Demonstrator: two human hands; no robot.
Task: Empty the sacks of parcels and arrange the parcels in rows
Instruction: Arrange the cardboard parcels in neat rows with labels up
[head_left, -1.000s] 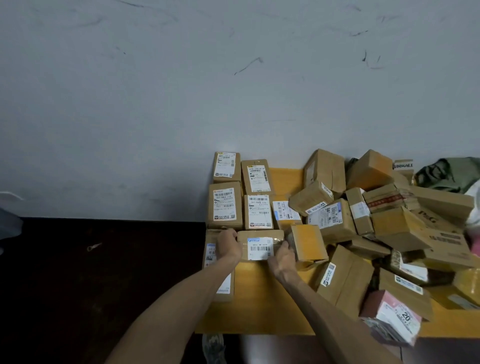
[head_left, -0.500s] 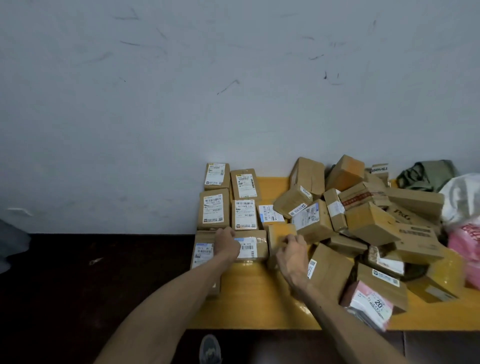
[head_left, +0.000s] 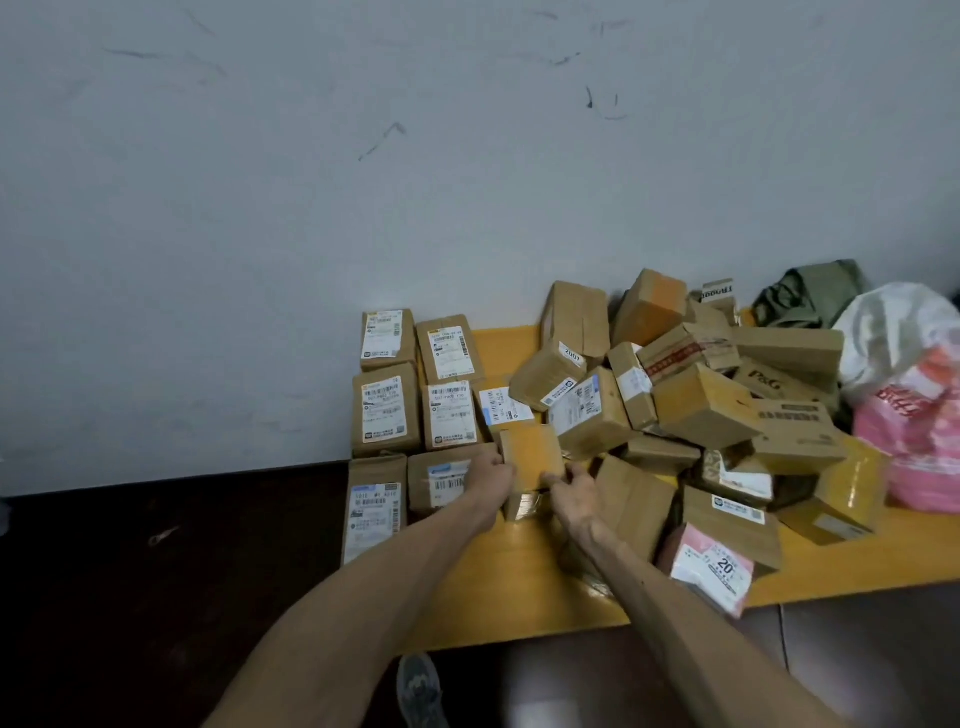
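Observation:
A small plain cardboard parcel (head_left: 532, 457) is gripped between my left hand (head_left: 491, 475) on its left side and my right hand (head_left: 571, 493) at its lower right. It sits just right of a labelled parcel (head_left: 441, 480) in the front row. Several labelled parcels lie flat in rows at the table's left end, among them a back-row parcel (head_left: 387, 338) and a middle-row parcel (head_left: 449, 413). A loose heap of brown parcels (head_left: 696, 400) fills the middle and right of the yellow table (head_left: 498, 597).
A white and pink plastic sack (head_left: 914, 395) and a green cloth sack (head_left: 805, 293) lie at the table's right end by the wall (head_left: 363, 182). Dark floor (head_left: 156, 571) is left of the table. A shoe (head_left: 418, 691) shows below the front edge.
Both hands left the barcode-labelled parcel, which now lies in the front row. My right hand reached to the plain parcel beside it, and my left hand joined it there.

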